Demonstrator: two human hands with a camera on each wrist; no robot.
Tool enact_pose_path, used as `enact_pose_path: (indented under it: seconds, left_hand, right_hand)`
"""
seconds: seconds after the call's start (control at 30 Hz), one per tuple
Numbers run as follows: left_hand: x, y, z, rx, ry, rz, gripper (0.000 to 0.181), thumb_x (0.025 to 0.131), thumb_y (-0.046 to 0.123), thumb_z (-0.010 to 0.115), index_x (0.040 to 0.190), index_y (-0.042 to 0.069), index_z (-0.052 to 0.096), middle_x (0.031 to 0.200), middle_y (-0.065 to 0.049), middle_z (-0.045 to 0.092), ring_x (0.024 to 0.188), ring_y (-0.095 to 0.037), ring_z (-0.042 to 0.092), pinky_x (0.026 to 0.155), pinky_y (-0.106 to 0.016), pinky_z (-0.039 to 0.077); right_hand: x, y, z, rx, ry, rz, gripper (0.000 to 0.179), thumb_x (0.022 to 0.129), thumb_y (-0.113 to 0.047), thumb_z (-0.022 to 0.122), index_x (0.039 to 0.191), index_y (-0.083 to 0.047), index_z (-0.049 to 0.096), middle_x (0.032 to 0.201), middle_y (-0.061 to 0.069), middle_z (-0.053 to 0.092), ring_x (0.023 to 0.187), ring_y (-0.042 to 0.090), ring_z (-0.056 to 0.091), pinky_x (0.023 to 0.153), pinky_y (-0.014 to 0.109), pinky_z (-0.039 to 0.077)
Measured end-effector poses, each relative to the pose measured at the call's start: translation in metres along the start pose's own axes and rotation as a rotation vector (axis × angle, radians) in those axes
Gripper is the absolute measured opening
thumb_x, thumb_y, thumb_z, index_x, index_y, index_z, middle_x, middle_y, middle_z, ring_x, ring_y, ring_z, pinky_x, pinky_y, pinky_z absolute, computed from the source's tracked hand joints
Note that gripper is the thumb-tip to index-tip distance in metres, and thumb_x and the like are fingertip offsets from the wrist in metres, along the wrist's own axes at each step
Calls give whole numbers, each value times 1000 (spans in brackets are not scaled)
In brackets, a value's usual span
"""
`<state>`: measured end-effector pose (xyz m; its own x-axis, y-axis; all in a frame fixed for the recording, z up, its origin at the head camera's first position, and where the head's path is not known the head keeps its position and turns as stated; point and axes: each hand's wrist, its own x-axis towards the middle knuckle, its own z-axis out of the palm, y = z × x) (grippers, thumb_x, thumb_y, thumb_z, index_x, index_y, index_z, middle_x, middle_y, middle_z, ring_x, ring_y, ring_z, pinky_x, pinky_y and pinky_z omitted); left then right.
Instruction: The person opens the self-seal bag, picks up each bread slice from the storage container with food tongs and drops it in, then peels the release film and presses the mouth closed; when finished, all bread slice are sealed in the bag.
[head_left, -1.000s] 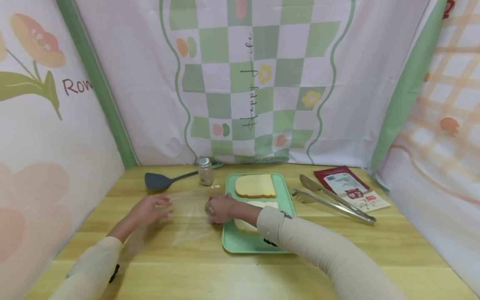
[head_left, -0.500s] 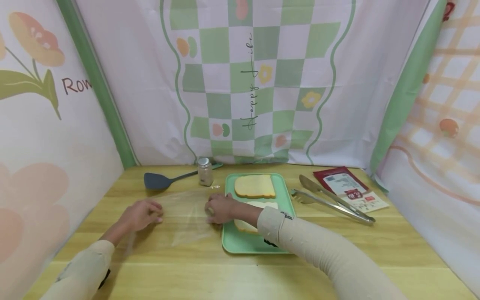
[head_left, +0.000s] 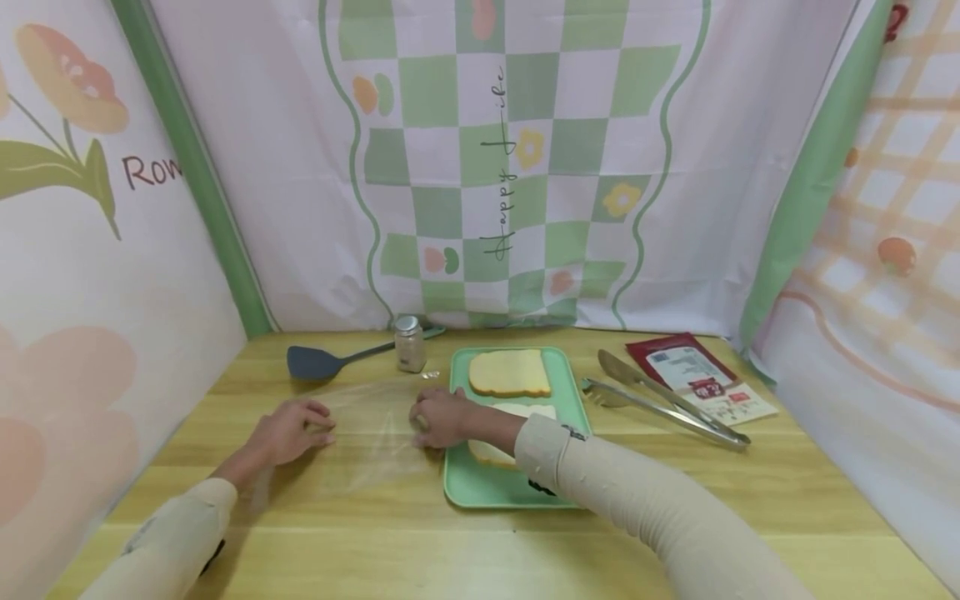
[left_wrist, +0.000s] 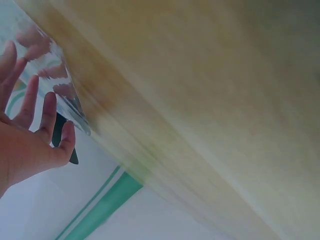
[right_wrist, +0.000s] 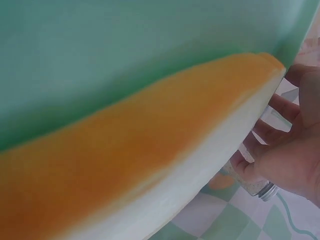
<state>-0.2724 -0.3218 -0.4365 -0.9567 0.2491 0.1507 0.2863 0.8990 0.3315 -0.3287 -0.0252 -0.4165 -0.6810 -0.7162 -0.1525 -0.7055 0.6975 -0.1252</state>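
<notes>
A thin sheet of clear plastic film lies on the table between my two hands. My left hand is at its left side; in the left wrist view its fingers are spread and loosely bent beside a shiny film edge, gripping nothing visible. Across the green tray reaches my right arm, with the right hand at the film's right side. Its fingers look loosely bent and apart in the right wrist view. One bread slice lies at the tray's back; another bread slice is partly covered by my right arm.
Behind the film stand a shaker jar and a dark turner with its handle behind the jar. Metal tongs lie right of the tray, beside a red and white packet. Printed cloth hangs around the table.
My left hand has moved down from above the film to the left, then slightly back right, its fingers opening a little. The right hand has stayed where it was.
</notes>
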Motion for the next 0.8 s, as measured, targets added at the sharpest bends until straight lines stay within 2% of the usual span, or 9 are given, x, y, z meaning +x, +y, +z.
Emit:
enact_pose_path:
  seconds: [0.27,0.4,0.5,0.6,0.7,0.8]
  left_hand:
    - [1,3,3,-17,38,-42,14,87,26,77,97,16,80,117,-6,69,112,-38,60,82,-66,43]
    - [1,3,5,-70,70,-39,9,86,21,77,92,15,80,111,-5,71,108,-36,63,85,-64,42]
    - [0,0,7,-144,123,6,6,84,15,79,87,11,80,104,-6,73,101,-33,66,89,-53,49]
    - [-1,0,5,-226,176,46,6,81,7,81,85,4,79,101,-13,73,95,-33,68,82,-38,57]
    - [-1,3,2,-282,210,27,7,79,4,81,85,0,78,100,-17,74,93,-33,70,79,-30,58]
    - [1,3,-1,-322,222,-25,9,80,4,80,87,-1,77,103,-18,73,94,-32,70,80,-29,57]
  right_hand:
    - [1,2,1,2,-2,-3,44,95,-47,63,133,-24,62,145,6,48,132,29,44,102,62,36]
    - [2,2,2,1,5,-10,42,96,-46,62,132,-24,62,144,5,48,131,29,44,101,62,37]
    - [2,2,3,7,13,-14,40,95,-45,63,129,-24,63,143,5,49,131,29,44,101,64,36]
    - [1,2,3,15,12,-12,40,95,-46,63,129,-24,64,144,5,48,132,29,43,102,66,35]
    - [1,2,2,20,13,-7,40,94,-46,64,128,-25,64,144,5,49,132,29,43,102,66,35]
    - [1,2,1,28,9,-3,40,95,-46,63,128,-24,64,144,5,49,133,28,42,102,67,34]
